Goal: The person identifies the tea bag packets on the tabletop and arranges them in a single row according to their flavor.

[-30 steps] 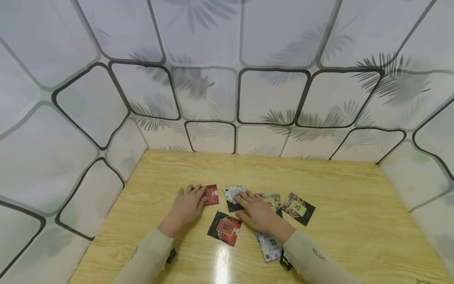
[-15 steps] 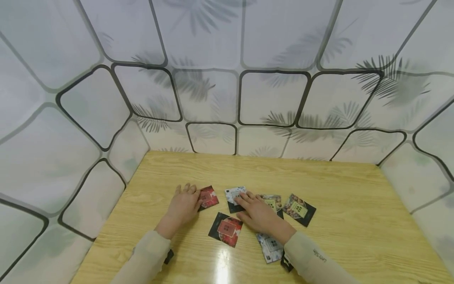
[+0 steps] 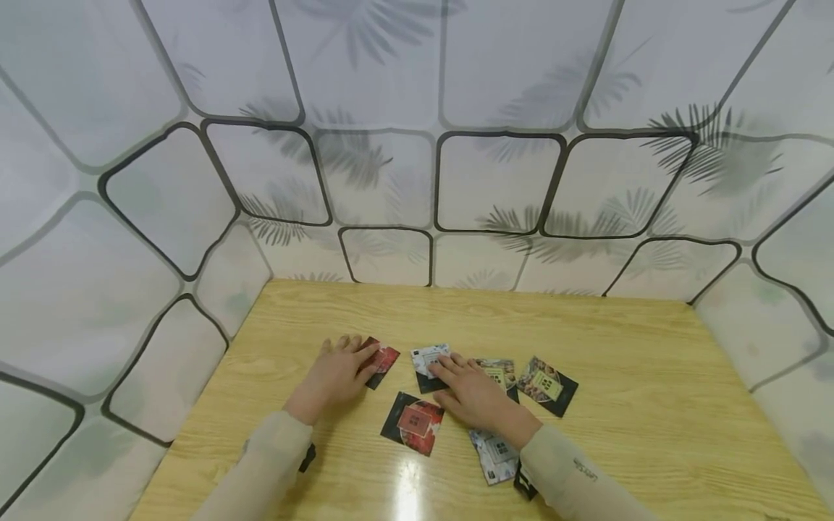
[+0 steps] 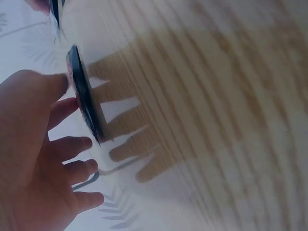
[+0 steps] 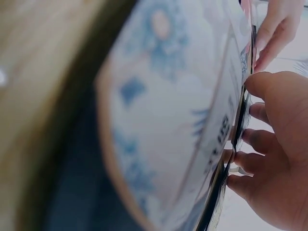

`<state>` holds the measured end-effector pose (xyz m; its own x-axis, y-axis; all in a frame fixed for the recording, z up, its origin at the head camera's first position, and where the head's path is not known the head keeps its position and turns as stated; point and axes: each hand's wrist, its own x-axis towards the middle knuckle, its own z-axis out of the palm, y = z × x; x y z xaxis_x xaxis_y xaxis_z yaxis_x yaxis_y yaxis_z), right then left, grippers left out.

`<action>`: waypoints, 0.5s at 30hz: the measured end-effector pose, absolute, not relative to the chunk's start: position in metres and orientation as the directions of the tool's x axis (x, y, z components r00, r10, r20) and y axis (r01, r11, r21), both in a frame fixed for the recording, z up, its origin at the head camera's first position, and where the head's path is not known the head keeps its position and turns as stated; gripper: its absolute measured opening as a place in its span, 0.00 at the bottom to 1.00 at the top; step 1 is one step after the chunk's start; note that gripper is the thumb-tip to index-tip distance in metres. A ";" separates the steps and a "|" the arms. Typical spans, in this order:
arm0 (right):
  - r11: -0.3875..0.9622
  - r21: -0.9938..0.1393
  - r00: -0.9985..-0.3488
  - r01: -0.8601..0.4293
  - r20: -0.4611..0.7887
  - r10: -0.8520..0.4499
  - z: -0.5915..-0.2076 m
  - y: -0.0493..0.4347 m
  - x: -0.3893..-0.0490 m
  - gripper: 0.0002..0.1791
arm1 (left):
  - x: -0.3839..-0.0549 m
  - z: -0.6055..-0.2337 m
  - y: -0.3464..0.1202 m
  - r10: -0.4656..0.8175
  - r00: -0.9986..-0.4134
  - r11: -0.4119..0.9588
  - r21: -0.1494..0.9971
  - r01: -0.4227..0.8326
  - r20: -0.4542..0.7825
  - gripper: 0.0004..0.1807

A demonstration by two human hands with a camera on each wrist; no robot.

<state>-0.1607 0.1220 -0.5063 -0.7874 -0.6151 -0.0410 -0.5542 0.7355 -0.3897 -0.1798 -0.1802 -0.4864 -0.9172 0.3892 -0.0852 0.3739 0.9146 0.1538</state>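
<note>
In the head view my left hand (image 3: 329, 378) lies with fingers extended on a square red-and-black printed packet (image 3: 387, 359), covering its left part. The left wrist view shows that packet (image 4: 84, 96) nearly edge-on, thumb and forefinger touching it, the other fingers spread. My right hand (image 3: 481, 396) rests flat, its fingertips on a white-blue-and-black packet (image 3: 423, 356). Under or beside that hand, a yellow-labelled packet (image 3: 498, 370) is partly covered. Below the right wrist lies another white-blue packet (image 3: 493, 457), large and blurred in the right wrist view.
A second red-and-black packet (image 3: 413, 424) lies between the hands, nearer the body. Another yellow-labelled packet (image 3: 548, 386) sits right of the right hand. All lie on the wooden table (image 3: 651, 405), backed by a patterned white wall (image 3: 502, 181).
The red packet under my left hand has turned from roughly square-on to slanted, and that hand has shifted a little to the left. My right hand stays in place.
</note>
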 end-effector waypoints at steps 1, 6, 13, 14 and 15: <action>0.734 -0.390 -0.786 -0.556 -0.039 -0.616 -0.506 0.122 -0.161 0.32 | -0.181 -0.487 -0.181 0.381 -0.920 0.918 0.149 0.366 -0.087 0.28; 0.741 -0.384 -0.792 -0.551 -0.040 -0.610 -0.506 0.121 -0.160 0.32 | -0.182 -0.487 -0.186 0.362 -0.926 0.925 0.162 0.343 -0.110 0.30; 0.749 -0.393 -0.798 -0.534 -0.057 -0.600 -0.504 0.121 -0.160 0.32 | -0.184 -0.490 -0.183 0.353 -0.932 0.925 0.177 0.335 -0.079 0.34; 0.749 -0.391 -0.798 -0.534 -0.057 -0.599 -0.504 0.121 -0.160 0.32 | -0.186 -0.491 -0.182 0.351 -0.933 0.926 0.174 0.334 -0.076 0.34; 0.751 -0.389 -0.799 -0.534 -0.059 -0.599 -0.504 0.121 -0.160 0.32 | -0.187 -0.492 -0.181 0.351 -0.933 0.927 0.170 0.335 -0.073 0.34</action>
